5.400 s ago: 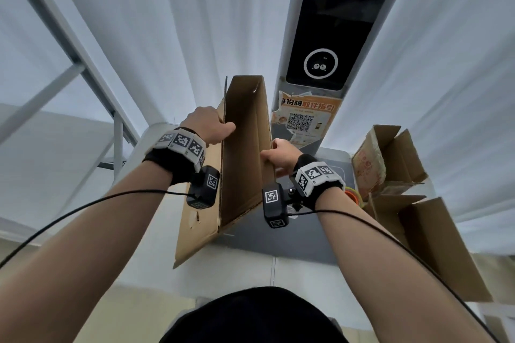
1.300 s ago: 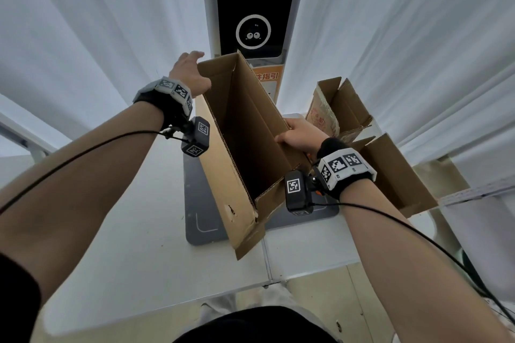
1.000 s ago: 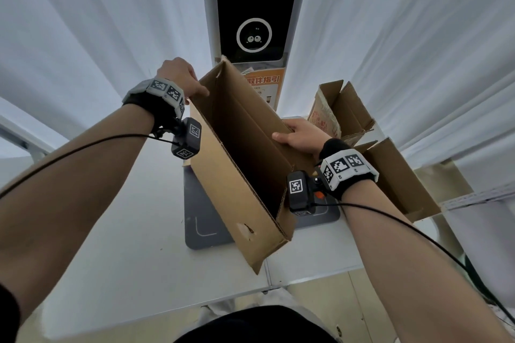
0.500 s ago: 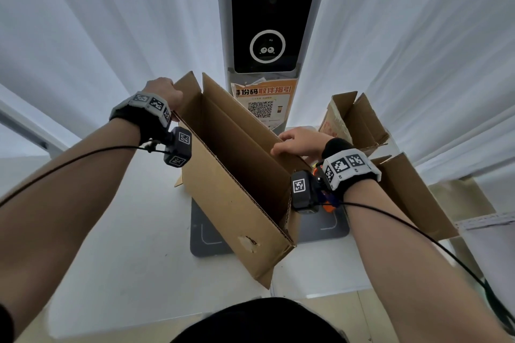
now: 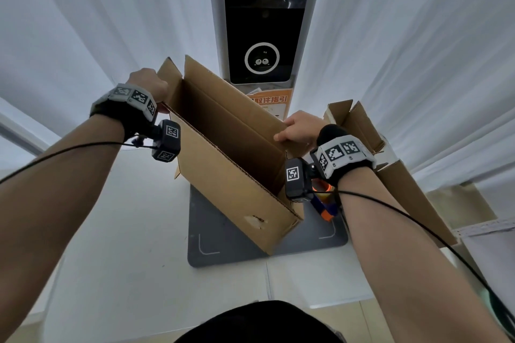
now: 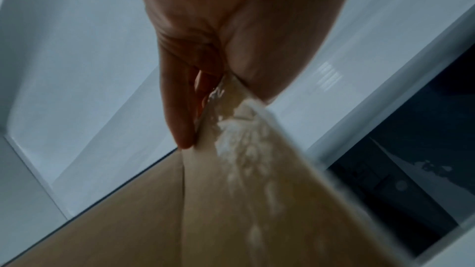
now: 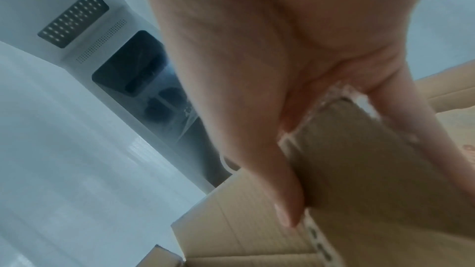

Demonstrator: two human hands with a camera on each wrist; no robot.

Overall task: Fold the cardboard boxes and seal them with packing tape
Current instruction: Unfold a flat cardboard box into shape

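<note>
While we're looking down from the head camera, the cardboard box [image 5: 223,147] is the thing to go by: it's opened into a long tube, tilted, with its low corner over the dark grey mat [image 5: 223,245] on the white table [image 5: 111,259]. Our left hand [image 5: 149,85] is curled around the box's far left top corner, and our right hand [image 5: 301,127] clamps the box's right-hand rim, thumb on the inside. Just right of the box sit two more open cardboard boxes [image 5: 359,125], and tucked under our right wrist, close by the box's near right end, there's an orange and blue tape dispenser [image 5: 324,205], mostly hidden. Behind the box stands a tall kiosk [image 5: 262,36] with a dark screen, with white curtains [image 5: 418,50] either side of it. Over on the left wrist camera it's blurry, but our left hand [image 6: 218,48] is pinching a cardboard edge of the box [image 6: 244,200] between thumb and fingers [image 6: 180,125]. On the right wrist camera our right hand [image 7: 270,68] grips the box wall [image 7: 359,159], with its thumb [image 7: 280,190] down one face and a finger on the other, the kiosk [image 7: 138,68] showing beyond the box.
</note>
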